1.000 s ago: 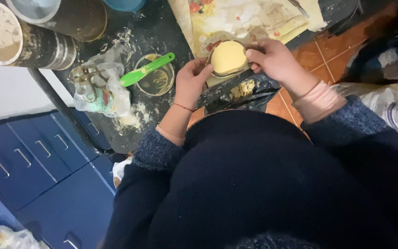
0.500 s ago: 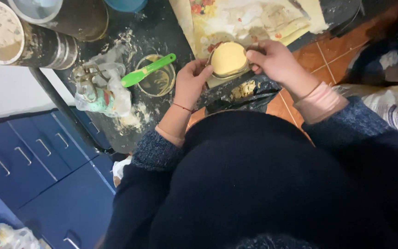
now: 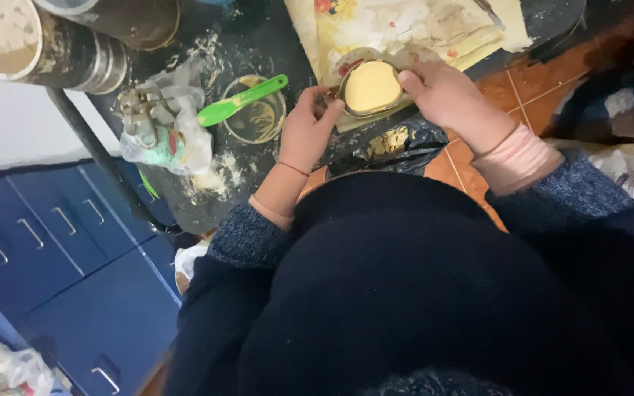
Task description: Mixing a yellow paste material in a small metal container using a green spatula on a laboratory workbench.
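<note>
Hands: left hand (image 3: pixel 304 132) and right hand (image 3: pixel 442 94) clamped on round metal mould of yellow dough (image 3: pixel 370 87).
Hidden: mould's rim partly under fingers.
At 9 o'clock: green plastic spatula (image 3: pixel 241 100) on dark counter (image 3: pixel 258 44).

— What are your hands on?
— Your left hand (image 3: pixel 304 132) and right hand (image 3: pixel 442 95) grip a round tin (image 3: pixel 370 88) of yellow dough, over the floury table (image 3: pixel 258 44), near a green spatula (image 3: pixel 242 100).

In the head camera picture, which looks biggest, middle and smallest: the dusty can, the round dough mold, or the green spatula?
1. Dusty can, partly cut off.
2 and 3. Green spatula and dough mold look too alike to rank: spatula longer, mold wider.
</note>
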